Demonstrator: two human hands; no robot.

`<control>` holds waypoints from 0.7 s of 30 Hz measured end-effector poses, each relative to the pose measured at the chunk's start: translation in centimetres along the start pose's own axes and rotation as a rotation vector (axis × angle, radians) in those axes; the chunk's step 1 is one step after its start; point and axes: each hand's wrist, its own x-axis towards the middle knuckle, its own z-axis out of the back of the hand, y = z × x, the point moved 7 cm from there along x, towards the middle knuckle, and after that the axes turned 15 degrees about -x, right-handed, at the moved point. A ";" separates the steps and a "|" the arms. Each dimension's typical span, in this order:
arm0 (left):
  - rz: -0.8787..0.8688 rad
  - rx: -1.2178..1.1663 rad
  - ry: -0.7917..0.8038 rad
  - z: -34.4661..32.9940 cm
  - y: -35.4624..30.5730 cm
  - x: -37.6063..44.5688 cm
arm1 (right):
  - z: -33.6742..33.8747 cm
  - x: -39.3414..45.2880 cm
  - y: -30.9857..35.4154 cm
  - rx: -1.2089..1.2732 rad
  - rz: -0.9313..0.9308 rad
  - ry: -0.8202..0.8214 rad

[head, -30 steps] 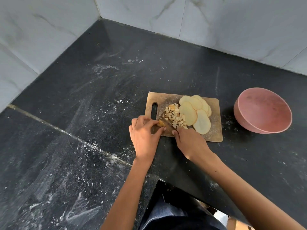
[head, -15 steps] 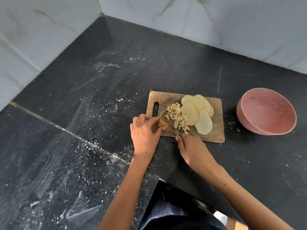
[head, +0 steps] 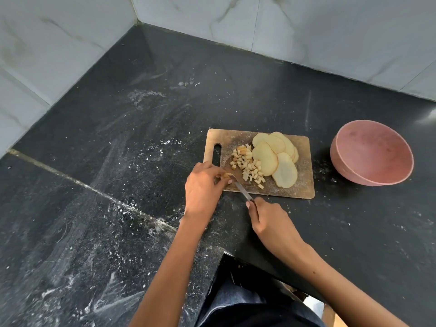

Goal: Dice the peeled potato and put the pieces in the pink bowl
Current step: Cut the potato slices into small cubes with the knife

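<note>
Potato work happens on the wooden board [head: 304, 185]. Nearest, the right hand [head: 271, 223] grips the knife [head: 240, 188], blade angled to the small piece [head: 224, 176] which the left hand [head: 203, 187] pinches, probably to steady it. Beyond lie cubes [head: 247, 165] and slices [head: 274, 159]; far right, the pink bowl [head: 371, 153].

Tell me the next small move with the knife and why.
Probably press the knife down through the small potato piece that the left hand pinches on the cutting board. The right hand grips the handle, and the blade's tip lies at that piece. Whole slices wait beside the diced pile, and the pink bowl holds no potato yet.
</note>
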 end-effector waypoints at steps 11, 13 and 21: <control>0.133 -0.178 -0.129 -0.4 0.3 -1.3 | 1.2 1.7 0.6 -0.102 -0.035 0.001; 0.121 -0.166 -0.132 -0.5 0.2 -1.5 | 1.1 1.9 0.7 -0.132 -0.041 0.010; 0.097 -0.214 -0.136 -0.2 0.4 -1.3 | 0.8 1.9 1.1 -0.111 -0.001 0.020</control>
